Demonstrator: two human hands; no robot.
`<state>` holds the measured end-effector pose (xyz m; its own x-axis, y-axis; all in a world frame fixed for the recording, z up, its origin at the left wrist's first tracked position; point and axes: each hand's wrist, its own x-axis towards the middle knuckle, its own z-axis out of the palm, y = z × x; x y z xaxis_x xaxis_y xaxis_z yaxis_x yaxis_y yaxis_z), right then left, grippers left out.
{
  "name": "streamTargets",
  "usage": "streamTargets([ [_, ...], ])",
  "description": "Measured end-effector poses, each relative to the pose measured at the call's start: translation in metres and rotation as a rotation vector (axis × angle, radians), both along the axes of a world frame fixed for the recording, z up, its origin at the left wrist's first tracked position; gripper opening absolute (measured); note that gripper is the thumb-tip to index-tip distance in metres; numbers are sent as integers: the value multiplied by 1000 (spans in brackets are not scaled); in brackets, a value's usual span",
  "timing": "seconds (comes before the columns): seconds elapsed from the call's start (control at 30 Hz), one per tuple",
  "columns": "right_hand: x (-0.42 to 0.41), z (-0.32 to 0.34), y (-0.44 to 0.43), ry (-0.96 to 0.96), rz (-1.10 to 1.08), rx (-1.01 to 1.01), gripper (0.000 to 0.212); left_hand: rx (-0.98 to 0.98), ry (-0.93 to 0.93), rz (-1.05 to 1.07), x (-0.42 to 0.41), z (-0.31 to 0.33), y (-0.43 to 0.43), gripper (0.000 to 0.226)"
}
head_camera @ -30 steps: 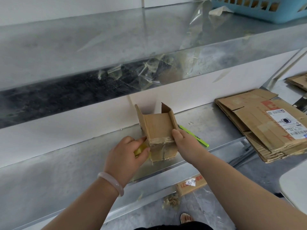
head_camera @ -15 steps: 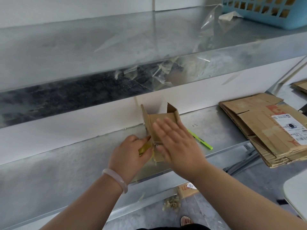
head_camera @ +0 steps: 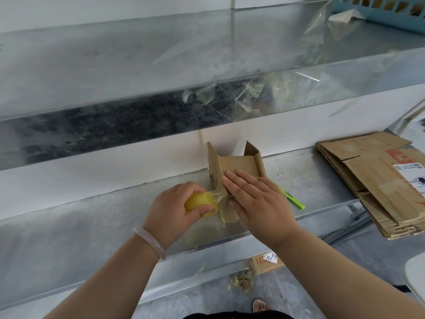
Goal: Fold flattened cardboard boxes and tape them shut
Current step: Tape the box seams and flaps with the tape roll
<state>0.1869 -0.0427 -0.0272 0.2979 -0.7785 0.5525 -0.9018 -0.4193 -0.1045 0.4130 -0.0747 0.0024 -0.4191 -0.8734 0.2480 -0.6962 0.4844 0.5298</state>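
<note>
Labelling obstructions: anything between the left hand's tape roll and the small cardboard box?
Nothing visible. The left hand grips the tape roll just left of the cardboard box; only pulled clear tape spans the gap. The right hand lies flat on the box. The green pen lies right of it.

A green pen (head_camera: 293,200) lies on the metal counter (head_camera: 92,226). On the shelf (head_camera: 115,54) above the counter sit a blue basket (head_camera: 391,17) and crumpled clear film (head_camera: 326,31). Below the counter, on the floor, lie a labelled cardboard scrap (head_camera: 266,264) and a clump of shreds (head_camera: 241,282).
</note>
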Motion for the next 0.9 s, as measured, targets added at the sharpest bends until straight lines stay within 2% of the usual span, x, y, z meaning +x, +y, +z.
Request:
streamTargets([
  [0.23,1,-6,-2,1,-5,-38,39,-132,-293,27,-6,10,-4,47],
  [0.43,5,-6,-2,-2,11,-40,40,-85,-376,40,-5,12,-7,51],
  [0.6,3,-7,-2,-26,2,-51,40,-34,-249,-10,1,6,-7,67],
  [0.7,2,-6,-2,-19,3,-40,41,-51,-129,2,6,3,-1,54],
  [0.8,0,-5,-2,-16,7,-34,41,-77,-96,39,4,1,4,36],
  [0.9,1,-5,-1,-13,11,-26,42,-62,-66,75,-1,-1,6,37],
])
